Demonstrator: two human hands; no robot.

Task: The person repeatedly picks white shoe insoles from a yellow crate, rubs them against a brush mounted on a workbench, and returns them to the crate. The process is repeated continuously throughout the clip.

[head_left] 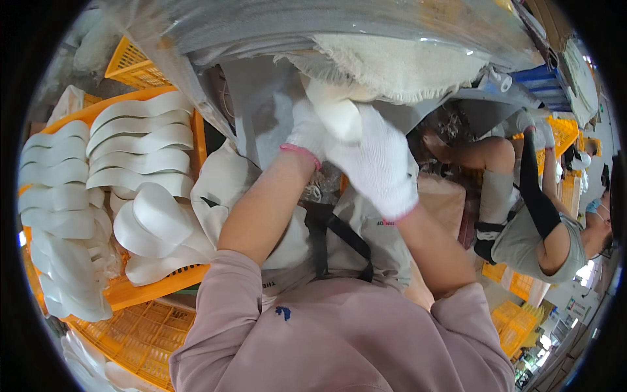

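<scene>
On the left, stacked pieces (pixel 140 137) are lying in a crate (pixel 157 292); a second crate (pixel 140 343) is standing nearer. In the middle, one piece (pixel 344 123) is resting between the left hand (pixel 307 134) and the right hand (pixel 375 157), before a far cloth (pixel 405 65). A co-worker (pixel 542 245) is occupying the right.

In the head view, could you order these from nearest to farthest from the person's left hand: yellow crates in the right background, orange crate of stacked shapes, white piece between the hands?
From the left hand:
1. White piece: close against its right side.
2. Orange crate: off to the left.
3. Yellow crates: far right, in the background.
</scene>
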